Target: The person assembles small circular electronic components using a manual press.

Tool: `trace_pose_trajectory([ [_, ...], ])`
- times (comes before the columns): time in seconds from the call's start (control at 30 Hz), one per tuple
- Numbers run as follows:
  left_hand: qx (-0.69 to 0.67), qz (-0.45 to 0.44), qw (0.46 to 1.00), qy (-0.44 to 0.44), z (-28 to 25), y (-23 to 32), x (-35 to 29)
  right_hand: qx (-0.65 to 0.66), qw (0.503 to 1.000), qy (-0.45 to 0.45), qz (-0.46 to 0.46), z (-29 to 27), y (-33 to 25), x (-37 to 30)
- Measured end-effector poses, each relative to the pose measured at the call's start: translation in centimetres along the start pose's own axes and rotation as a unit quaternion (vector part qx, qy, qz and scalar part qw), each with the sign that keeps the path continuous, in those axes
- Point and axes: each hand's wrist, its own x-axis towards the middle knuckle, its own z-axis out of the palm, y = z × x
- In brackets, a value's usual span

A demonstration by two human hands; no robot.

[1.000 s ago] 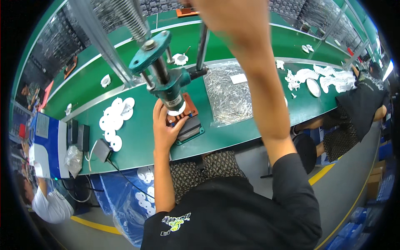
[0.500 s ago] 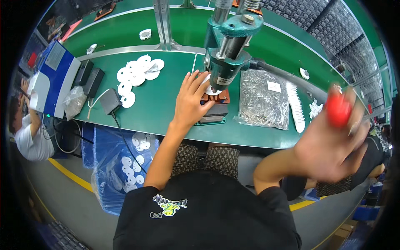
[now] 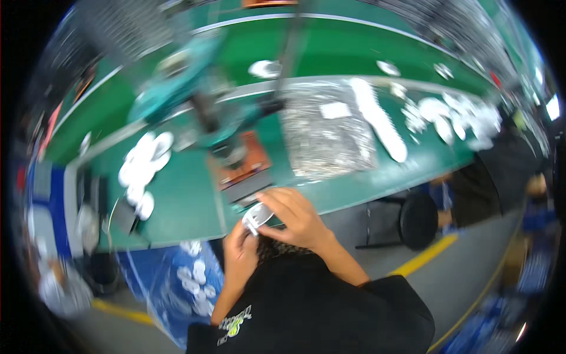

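Note:
A white round plastic part (image 3: 260,215) with a small tab at its lower left is in front of my body, at the front edge of the bench. My right hand (image 3: 299,219) grips it from the right, thumb below and fingers above. At its lower left side, my left hand (image 3: 237,253) has its fingers closed on it. Just beyond them stands a teal press (image 3: 221,127), its head over an orange-brown fixture (image 3: 243,162) with a grey block in front. Motion blurs the view.
White discs (image 3: 141,165) are piled on the green bench (image 3: 183,203) to the left. Right of the press lie a clear bag of metal pins (image 3: 327,135), a white stack (image 3: 380,124) and loose white parts (image 3: 451,115). A blue-lined bin (image 3: 159,289) holds more discs. Another person sits at right.
My right hand has left the red knob and my left hand has left the fixture; both now hold a white round part near my body. The view has swung to the right.

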Motion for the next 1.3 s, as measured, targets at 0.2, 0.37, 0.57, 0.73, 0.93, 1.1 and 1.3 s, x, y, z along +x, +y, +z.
trace_pose_trajectory([
  [0.2, 0.32, 0.232, 0.877, 0.272, -9.5, -0.8, 6.7, -0.178, 0.914, 0.224, 0.288, -10.1, 7.1, -4.9],
  [0.37, 0.571, 0.273, 0.723, 0.276, -17.6, -4.7, 14.6, -0.193, 0.798, 0.329, 0.468, -17.2, 13.1, -11.9],
  [0.57, 0.521, 0.145, 0.817, 0.198, -21.8, -6.8, 16.3, -0.261, 0.813, 0.26, 0.451, -18.5, 15.7, -12.9],
  [0.73, 0.516, 0.193, 0.807, 0.213, -22.6, -7.6, 16.6, -0.316, 0.804, 0.235, 0.447, -18.2, 16.7, -12.2],
  [0.93, 0.506, 0.339, 0.732, 0.306, -21.3, -6.4, 15.5, -0.365, 0.803, 0.295, 0.366, -15.6, 15.6, -11.1],
  [1.1, 0.417, 0.352, 0.743, 0.387, -16.1, -6.1, 11.0, -0.218, 0.947, 0.207, 0.11, -7.8, 9.5, -9.0],
  [1.3, 0.414, 0.267, 0.835, 0.244, -9.9, -6.9, 4.8, -0.228, 0.949, 0.08, 0.201, -6.2, 8.5, -3.1],
])
